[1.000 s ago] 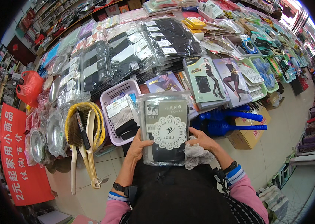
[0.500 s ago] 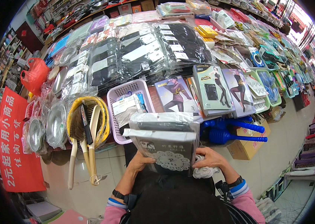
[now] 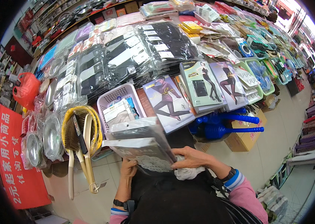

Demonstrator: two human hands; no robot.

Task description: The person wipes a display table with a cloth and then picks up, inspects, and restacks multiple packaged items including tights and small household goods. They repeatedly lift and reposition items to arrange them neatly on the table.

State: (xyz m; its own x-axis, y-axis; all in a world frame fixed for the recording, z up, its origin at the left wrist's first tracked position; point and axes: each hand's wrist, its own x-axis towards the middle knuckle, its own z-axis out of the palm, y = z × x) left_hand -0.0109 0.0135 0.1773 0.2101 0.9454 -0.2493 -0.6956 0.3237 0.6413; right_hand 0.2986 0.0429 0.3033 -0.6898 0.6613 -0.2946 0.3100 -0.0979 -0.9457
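Observation:
Between my two hands stands a small stack of plastic-wrapped packets [image 3: 142, 149], dark grey with a white lace pattern on the near face. My left hand [image 3: 128, 168] grips its lower left edge. The right edge is held by my right hand [image 3: 191, 156], which also has a crumpled white cloth [image 3: 188, 173] bunched under its fingers. The stack leans and is turned at an angle, its upper end close to the lilac basket [image 3: 118, 92] with packets inside. Just beyond lies a tights package [image 3: 169, 102] with a figure in purple; a green tights package [image 3: 203, 85] is beside it.
Long-handled brushes [image 3: 86, 138] stick out of a yellow-rimmed basket on the left, near wrapped metal bowls [image 3: 54, 130]. Blue plastic bats or scoops [image 3: 217, 128] lie over a cardboard box [image 3: 245, 136] on the right. Bagged dark garments [image 3: 126, 56] cover the table behind.
My hands and the stack have swung left and tilted, turning the patterned face more edge-on. The white cloth moved along with my right hand. The whole view has shifted slightly.

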